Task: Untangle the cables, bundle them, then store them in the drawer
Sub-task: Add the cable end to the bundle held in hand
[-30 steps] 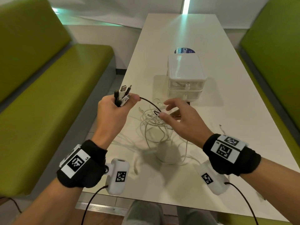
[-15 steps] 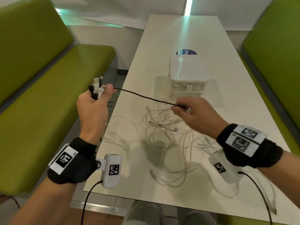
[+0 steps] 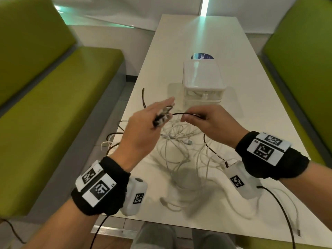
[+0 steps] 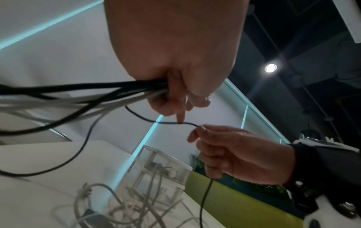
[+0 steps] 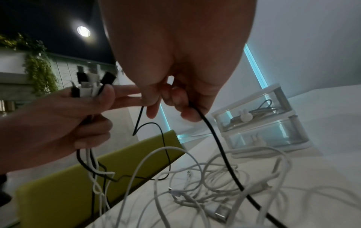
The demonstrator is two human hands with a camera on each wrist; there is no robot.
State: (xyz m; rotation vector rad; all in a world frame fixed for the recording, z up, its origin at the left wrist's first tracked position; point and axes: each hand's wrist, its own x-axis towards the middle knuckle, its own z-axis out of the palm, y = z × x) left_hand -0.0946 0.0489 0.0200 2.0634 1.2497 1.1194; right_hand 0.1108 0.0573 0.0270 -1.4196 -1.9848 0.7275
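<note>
Cables (image 3: 176,141): our left hand (image 3: 142,130) grips a bunch of plugs (image 5: 91,88); right hand (image 3: 212,124) pinches one black cable (image 5: 218,148). Only the right wrist view shows cables inside the upper drawer (image 5: 252,111).

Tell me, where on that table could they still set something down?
Bare table lies beyond the drawer unit, along its right side toward the green bench, and left of it. The near middle is crowded with tangled white cables, spilling to the right front corner.

Right hand (image 5: 171,86) pinches black cable (image 5: 220,154).
</note>
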